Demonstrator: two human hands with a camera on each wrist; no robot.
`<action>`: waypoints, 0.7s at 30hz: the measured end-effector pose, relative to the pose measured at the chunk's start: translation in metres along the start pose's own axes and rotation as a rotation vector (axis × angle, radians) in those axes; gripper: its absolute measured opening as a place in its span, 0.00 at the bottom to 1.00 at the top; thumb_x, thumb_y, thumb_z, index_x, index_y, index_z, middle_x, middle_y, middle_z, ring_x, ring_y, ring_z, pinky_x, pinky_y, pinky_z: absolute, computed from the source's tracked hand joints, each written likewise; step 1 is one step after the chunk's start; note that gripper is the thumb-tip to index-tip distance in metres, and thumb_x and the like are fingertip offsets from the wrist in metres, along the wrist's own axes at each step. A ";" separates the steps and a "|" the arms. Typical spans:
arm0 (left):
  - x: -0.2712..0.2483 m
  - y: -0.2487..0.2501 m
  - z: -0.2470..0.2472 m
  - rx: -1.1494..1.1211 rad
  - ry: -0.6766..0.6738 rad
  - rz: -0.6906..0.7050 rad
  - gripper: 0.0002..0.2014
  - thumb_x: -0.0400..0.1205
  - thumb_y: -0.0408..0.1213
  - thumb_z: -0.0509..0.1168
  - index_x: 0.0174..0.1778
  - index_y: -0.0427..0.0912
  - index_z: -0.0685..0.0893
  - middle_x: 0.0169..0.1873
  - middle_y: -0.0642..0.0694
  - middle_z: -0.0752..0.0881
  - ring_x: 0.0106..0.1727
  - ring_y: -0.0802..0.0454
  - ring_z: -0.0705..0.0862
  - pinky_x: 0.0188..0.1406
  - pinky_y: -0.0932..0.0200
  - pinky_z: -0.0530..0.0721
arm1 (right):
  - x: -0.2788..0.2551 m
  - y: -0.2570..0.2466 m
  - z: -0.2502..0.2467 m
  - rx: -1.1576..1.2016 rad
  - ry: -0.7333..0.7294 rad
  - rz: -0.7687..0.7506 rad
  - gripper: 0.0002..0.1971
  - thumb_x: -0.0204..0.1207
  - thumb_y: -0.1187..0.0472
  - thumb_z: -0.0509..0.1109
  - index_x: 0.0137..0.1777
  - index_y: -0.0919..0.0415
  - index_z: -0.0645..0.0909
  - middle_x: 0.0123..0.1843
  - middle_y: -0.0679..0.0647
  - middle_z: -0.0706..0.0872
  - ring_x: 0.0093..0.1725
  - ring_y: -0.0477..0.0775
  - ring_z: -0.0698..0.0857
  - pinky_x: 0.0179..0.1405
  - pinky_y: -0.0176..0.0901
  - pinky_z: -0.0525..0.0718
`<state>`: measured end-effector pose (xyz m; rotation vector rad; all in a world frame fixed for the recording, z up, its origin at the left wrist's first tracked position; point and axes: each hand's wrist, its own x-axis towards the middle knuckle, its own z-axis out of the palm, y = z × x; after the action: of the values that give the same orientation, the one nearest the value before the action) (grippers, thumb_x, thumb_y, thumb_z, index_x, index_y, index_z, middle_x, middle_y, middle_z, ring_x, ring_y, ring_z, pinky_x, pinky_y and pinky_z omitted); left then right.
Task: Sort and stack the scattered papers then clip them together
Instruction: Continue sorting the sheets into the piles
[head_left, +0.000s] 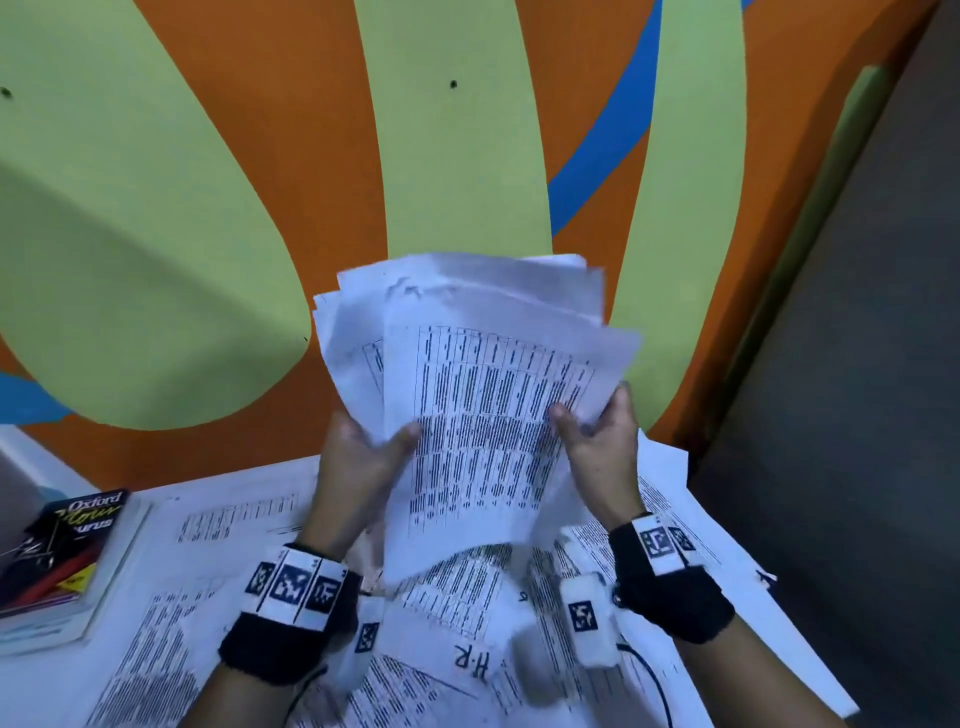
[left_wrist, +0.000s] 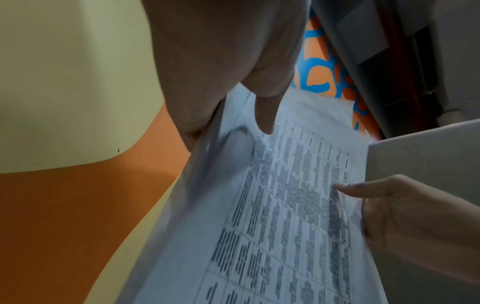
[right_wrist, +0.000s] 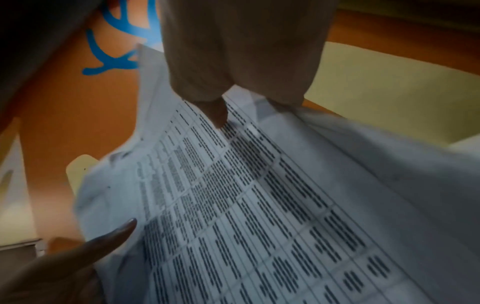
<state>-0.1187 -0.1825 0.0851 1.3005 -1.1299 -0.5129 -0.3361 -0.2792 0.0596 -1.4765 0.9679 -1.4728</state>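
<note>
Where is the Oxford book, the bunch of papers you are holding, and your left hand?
Oxford book (head_left: 78, 540), head view, on its dark front cover.
Bunch of papers (head_left: 483, 415), head view, on the printed front sheet.
Left hand (head_left: 358, 462), head view, on its palm.

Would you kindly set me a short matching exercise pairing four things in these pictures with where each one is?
Things:
1. bundle of papers
2. Oxford book
3. left hand
4. loose sheets

Places:
A. lying at the table's left edge
B. gripping the bundle's left side
C. spread flat over the table
D. held up in the air before the wall

Pairs: 1-D, 2-A, 3-B, 4-C
</note>
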 end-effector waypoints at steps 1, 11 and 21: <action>0.001 -0.001 -0.002 0.001 -0.005 0.005 0.29 0.70 0.39 0.79 0.64 0.31 0.79 0.52 0.52 0.90 0.53 0.58 0.88 0.54 0.58 0.87 | 0.002 0.004 -0.002 -0.040 -0.027 0.020 0.32 0.73 0.59 0.77 0.72 0.59 0.64 0.67 0.57 0.79 0.67 0.55 0.78 0.71 0.51 0.76; -0.005 -0.004 0.014 0.093 0.057 -0.011 0.29 0.82 0.24 0.63 0.76 0.46 0.62 0.56 0.58 0.78 0.46 0.79 0.81 0.45 0.79 0.78 | -0.005 0.002 0.007 -0.072 -0.118 0.012 0.25 0.79 0.71 0.66 0.73 0.53 0.67 0.65 0.53 0.82 0.62 0.47 0.82 0.64 0.43 0.80; -0.006 -0.015 0.011 0.147 0.136 -0.094 0.34 0.81 0.41 0.67 0.80 0.37 0.60 0.78 0.36 0.69 0.78 0.39 0.69 0.76 0.34 0.69 | -0.017 -0.001 0.008 -0.180 -0.094 -0.043 0.16 0.78 0.47 0.67 0.60 0.55 0.75 0.55 0.76 0.79 0.58 0.74 0.78 0.56 0.69 0.78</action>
<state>-0.1264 -0.1869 0.0680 1.4984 -1.0117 -0.4091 -0.3288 -0.2625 0.0538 -1.6894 1.0383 -1.3615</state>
